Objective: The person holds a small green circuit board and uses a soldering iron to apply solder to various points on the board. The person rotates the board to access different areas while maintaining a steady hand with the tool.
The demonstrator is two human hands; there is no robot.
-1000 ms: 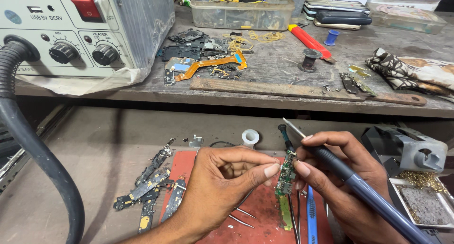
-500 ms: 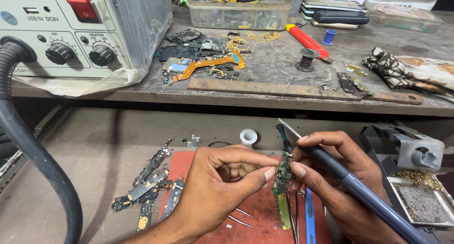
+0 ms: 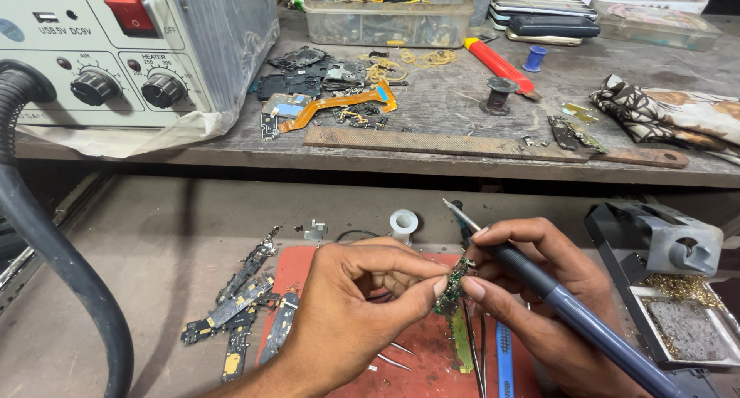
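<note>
In the head view, the left hand (image 3: 347, 313) is reaching in from the bottom centre of the frame, its grip closing thumb and forefinger on a small green circuit board (image 3: 455, 284) and holding it upright just above the red mat (image 3: 416, 352) at the lower middle. The right hand (image 3: 539, 290) is coming in from the lower right, its grip wrapping around a blue-grey soldering iron (image 3: 555, 298) like a pen, while its forefinger is also pressing against the same board from the other side; the iron's metal tip is pointing up and to the left, above the board and not touching it. Under the hands, on the mat, a blue-handled tool (image 3: 504, 359), thin tweezers (image 3: 391, 353) and a narrow green strip of board (image 3: 461, 344) are lying. At the lower left, on the grey worktop (image 3: 154, 259), several long dark board pieces (image 3: 239, 305) are lying scattered just beside the mat, and a small white spool (image 3: 403, 223) is standing just beyond its far edge. At the right edge a grey iron stand (image 3: 671, 244) is sitting over a tray of brass wool and sponge. A thick black hose (image 3: 54, 267) is curving down the left side from the hot-air station (image 3: 131, 51) in the upper left, which is standing on a raised shelf (image 3: 432, 120) crowded with an orange flex cable (image 3: 339, 105), a long metal file (image 3: 462, 145), a red-handled tool (image 3: 499, 65), a clear plastic box (image 3: 385, 16) and a patterned cloth (image 3: 663, 117).
</note>
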